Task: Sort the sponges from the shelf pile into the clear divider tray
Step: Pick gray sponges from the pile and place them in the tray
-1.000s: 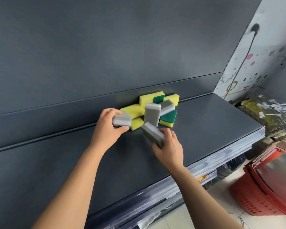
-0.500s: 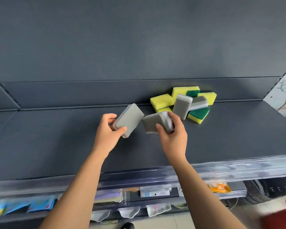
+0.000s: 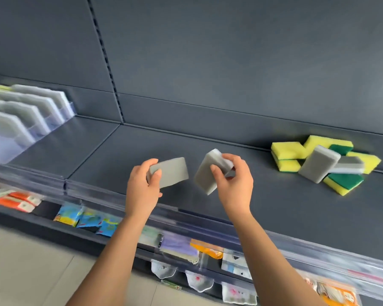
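The fingers (image 3: pixel 154 176) of my left hand (image 3: pixel 142 192) are curled round one grey sponge (image 3: pixel 174 171); my right hand (image 3: pixel 236 186) pinches a second grey sponge (image 3: pixel 207 174), tilted. Both hands have come away left of the shelf pile (image 3: pixel 318 164) since a second ago. The clear divider tray (image 3: pixel 53 122), far left of the pile, has swung into view, with grey sponges already standing in it. I judge the carry is under way.
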